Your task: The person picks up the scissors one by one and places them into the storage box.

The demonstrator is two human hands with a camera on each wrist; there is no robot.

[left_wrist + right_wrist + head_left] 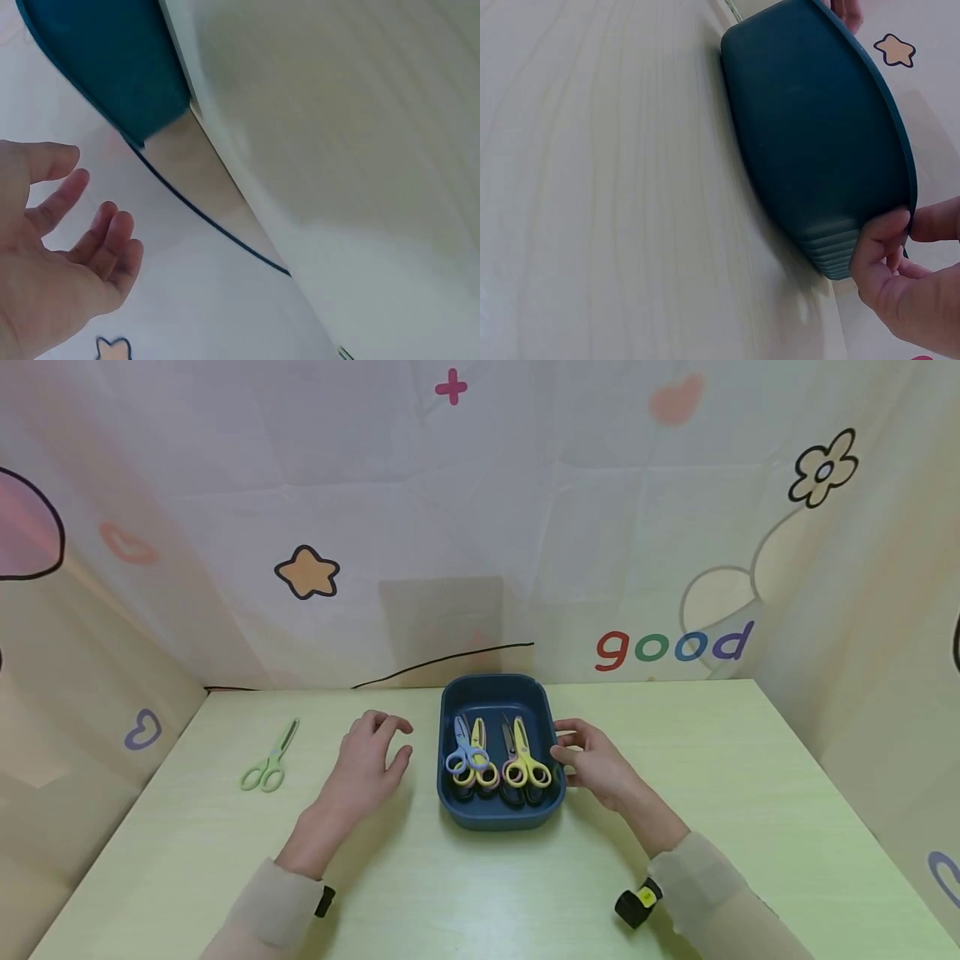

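Note:
A dark blue plastic bin (501, 821) stands on the table with several pairs of scissors inside. Blue-handled scissors (467, 756) overlap yellow-handled ones (480, 752) on its left side. Another yellow-handled pair (527, 768) lies on the right, over scissors with black handles (513, 795). My right hand (600, 768) pinches the bin's right rim between thumb and fingers, as the right wrist view also shows at the bin wall (810, 120). My left hand (371, 764) hovers left of the bin, apart from it, fingers loosely bent and holding nothing (67, 255).
Light green scissors (272, 764) lie alone on the table at the left, beyond my left hand. The pale wooden table (480, 893) ends at a printed cloth backdrop (480, 527) just behind the bin. Similar cloth hangs at both sides.

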